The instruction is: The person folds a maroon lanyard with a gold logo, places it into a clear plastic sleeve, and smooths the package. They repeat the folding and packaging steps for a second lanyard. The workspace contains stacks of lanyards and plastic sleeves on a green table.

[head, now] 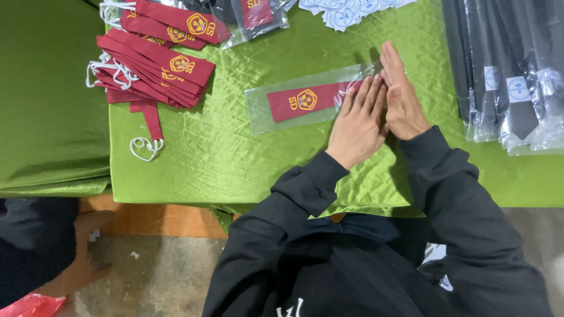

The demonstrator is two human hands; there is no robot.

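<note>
A dark red tie with a yellow emblem lies inside a clear plastic sleeve point(305, 101) on the green cloth table point(235, 158). My left hand point(357, 120) lies flat on the right end of the sleeve, fingers together and stretched out. Beside it, my right hand point(400, 97) stands on its edge with straight fingers, pressing against the sleeve's right end and touching my left hand. Neither hand grips anything. Both arms wear black sleeves.
A pile of unbagged red ties with white elastic loops point(150, 67) lies at the left. Bagged red ties point(252, 14) sit at the top. Bagged dark ties point(511, 76) are stacked at the right. A second green-covered surface point(47, 105) adjoins on the left.
</note>
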